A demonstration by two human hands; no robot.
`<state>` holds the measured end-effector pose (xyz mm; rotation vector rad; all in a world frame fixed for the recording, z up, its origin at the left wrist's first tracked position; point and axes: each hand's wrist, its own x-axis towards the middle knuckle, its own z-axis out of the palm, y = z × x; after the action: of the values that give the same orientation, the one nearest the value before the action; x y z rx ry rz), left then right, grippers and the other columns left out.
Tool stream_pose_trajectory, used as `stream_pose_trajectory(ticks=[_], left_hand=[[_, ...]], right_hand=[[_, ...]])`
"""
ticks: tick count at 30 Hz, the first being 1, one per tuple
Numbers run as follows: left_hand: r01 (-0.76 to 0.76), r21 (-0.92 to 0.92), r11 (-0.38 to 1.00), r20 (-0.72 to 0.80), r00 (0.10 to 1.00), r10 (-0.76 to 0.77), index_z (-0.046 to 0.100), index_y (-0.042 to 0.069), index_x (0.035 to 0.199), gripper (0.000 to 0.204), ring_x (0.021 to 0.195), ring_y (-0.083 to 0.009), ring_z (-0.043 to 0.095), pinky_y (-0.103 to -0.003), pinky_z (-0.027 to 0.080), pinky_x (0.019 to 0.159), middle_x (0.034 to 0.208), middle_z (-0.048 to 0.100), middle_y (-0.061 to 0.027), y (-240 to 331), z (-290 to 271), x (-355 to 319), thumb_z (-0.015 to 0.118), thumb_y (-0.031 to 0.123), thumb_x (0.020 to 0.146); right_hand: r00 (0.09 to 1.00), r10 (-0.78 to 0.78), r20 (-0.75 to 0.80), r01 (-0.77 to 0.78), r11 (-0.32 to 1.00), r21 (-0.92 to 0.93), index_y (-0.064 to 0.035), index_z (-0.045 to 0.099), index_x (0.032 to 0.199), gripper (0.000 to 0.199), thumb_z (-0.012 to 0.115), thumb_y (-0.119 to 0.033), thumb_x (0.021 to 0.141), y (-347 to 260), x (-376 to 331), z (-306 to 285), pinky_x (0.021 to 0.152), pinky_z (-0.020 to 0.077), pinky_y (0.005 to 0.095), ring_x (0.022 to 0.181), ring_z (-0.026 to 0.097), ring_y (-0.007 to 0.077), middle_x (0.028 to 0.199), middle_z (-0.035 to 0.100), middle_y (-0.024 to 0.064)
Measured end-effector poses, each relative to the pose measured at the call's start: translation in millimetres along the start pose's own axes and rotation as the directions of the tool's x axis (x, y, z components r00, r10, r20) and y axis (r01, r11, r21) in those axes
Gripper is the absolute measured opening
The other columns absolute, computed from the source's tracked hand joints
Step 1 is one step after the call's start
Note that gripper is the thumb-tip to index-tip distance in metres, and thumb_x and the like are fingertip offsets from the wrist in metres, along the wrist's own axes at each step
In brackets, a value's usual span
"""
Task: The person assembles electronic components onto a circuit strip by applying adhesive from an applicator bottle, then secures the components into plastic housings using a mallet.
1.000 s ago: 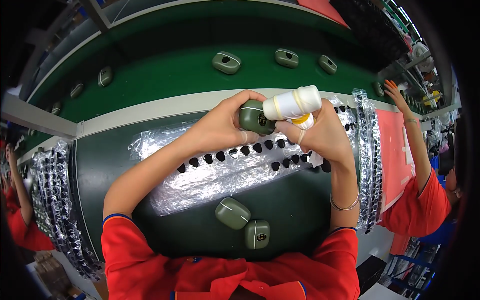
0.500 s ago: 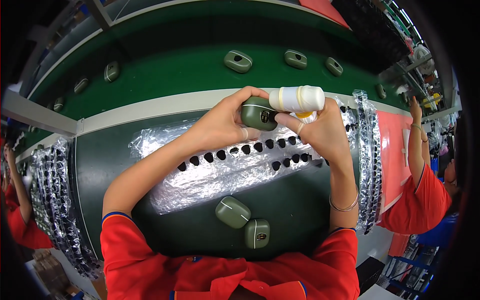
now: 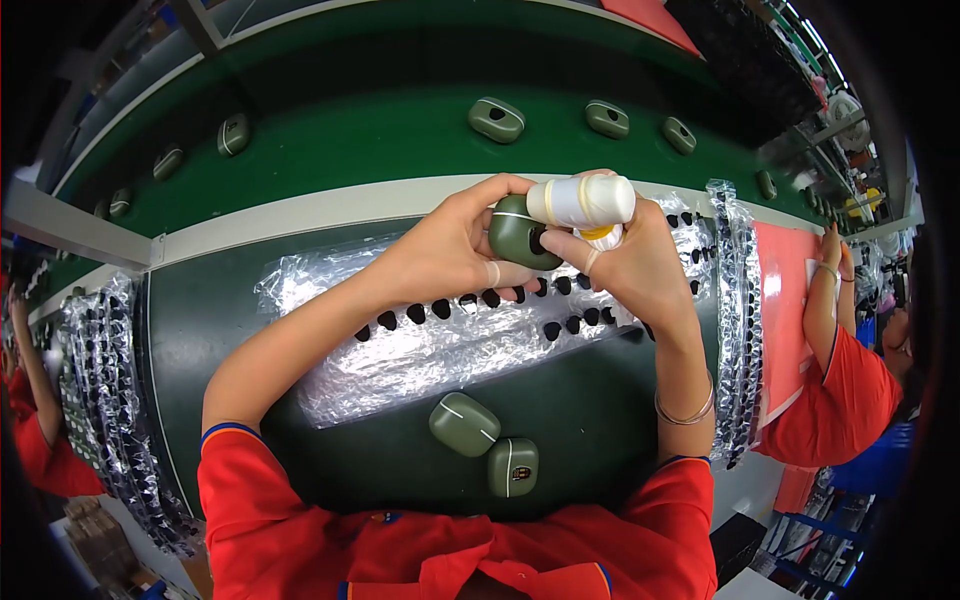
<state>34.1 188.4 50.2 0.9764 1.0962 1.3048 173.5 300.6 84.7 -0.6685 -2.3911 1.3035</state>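
Observation:
My left hand (image 3: 462, 245) is closed around a rounded olive-green case (image 3: 512, 222) with a white seam line, holding it above the bench. A finger cot covers one of its fingers. My right hand (image 3: 645, 265) grips a white cylindrical bottle (image 3: 590, 200) with bands around it, lying across the palm. Its thumb, also in a cot, presses a small black patch (image 3: 538, 238) on the case's face. Beneath both hands lies a clear plastic sheet (image 3: 390, 385) with rows of black pieces. Two more green cases, one plain (image 3: 465, 424) and one labelled (image 3: 513, 468), rest nearer my body.
Beyond a pale rail (image 3: 330, 215), a green conveyor (image 3: 350, 140) carries several similar cases. Bundled plastic strips with black pieces stand at the left (image 3: 115, 400) and right (image 3: 735, 340). A co-worker in a red shirt (image 3: 850, 400) is beside a pink mat (image 3: 785, 300).
The cases on the conveyor have shifted right. A black patch under my right thumb now shows where the held case's dark label was visible. The bottle moved slightly left.

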Motion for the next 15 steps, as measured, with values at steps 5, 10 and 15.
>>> stream_pose_trajectory(ticks=[5, 10, 15], left_hand=[[-0.028, 0.009, 1.000, -0.058, 0.998, 0.028, 0.039, 0.003, 0.115, 0.049, 0.062, -0.0121, 0.057, -0.024, 0.050, 0.049, 0.086, 0.056, -0.0075, -2, 0, 1, 0.063, 0.000, 0.073], [-0.044, 0.025, 0.999, -0.102, 0.994, 0.047, 0.040, 0.004, 0.114, 0.045, 0.057, -0.0105, 0.055, -0.021, 0.045, 0.043, 0.080, 0.056, -0.0063, 4, -10, 2, 0.062, 0.000, 0.075], [0.001, 0.016, 1.000, -0.140, 0.990, 0.001, 0.041, 0.004, 0.111, 0.045, 0.051, -0.0102, 0.053, -0.022, 0.045, 0.044, 0.079, 0.056, -0.0064, -6, -15, 3, 0.065, 0.002, 0.072]], right_hand=[[0.999, 0.023, -0.023, -0.023, 0.999, 0.028, -0.0002, 0.051, 0.101, 0.039, 0.071, -0.008, 0.068, 4, -3, 7, 0.042, 0.0405, 0.0174, 0.059, 0.053, 0.0073, 0.086, 0.058, 0.0075], [0.908, -0.292, -0.300, 0.340, 0.932, 0.123, 0.0016, 0.048, 0.106, 0.043, 0.069, -0.012, 0.071, -11, -11, 9, 0.067, 0.0492, 0.0267, 0.079, 0.061, 0.0201, 0.092, 0.060, 0.0114], [0.987, -0.153, 0.052, 0.156, 0.985, -0.071, -0.0019, 0.053, 0.103, 0.029, 0.063, -0.009, 0.076, -10, -4, 15, 0.066, 0.0448, 0.0236, 0.074, 0.058, 0.0116, 0.089, 0.061, 0.0060]])
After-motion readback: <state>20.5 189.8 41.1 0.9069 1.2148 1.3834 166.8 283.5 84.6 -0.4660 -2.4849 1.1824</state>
